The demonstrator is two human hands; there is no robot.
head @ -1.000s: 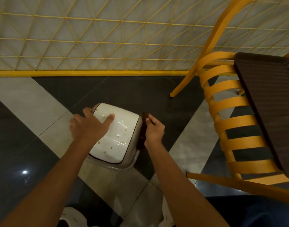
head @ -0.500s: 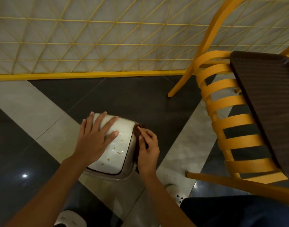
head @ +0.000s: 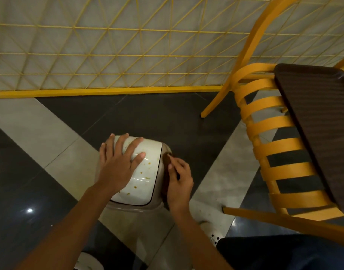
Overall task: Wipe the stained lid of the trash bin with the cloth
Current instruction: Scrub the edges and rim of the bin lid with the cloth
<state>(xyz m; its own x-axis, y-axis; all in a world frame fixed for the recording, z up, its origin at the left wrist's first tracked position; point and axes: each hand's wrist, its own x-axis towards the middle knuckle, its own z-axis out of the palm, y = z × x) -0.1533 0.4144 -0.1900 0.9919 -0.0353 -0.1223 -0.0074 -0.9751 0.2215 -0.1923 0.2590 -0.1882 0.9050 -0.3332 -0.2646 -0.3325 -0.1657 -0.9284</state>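
A small trash bin (head: 140, 208) stands on the floor below me, its white lid (head: 145, 178) speckled with yellow-brown stains. My left hand (head: 119, 163) lies flat on the lid's far left part, fingers spread, holding nothing. My right hand (head: 178, 179) is at the bin's right edge, fingers closed on a dark brown cloth (head: 166, 158). The cloth hangs against the bin's right side and touches its rim. Much of the cloth is hidden behind my right hand.
A yellow slatted chair (head: 272, 145) with a dark seat (head: 321, 121) stands close on the right. A yellow mesh fence (head: 112, 55) runs along the far side. The floor has dark and pale tiles (head: 40, 121). My shoes (head: 210, 229) show below the bin.
My left hand slid from the lid's left edge onto its top and now lies flat. My right hand with the cloth moved in against the bin's right rim.
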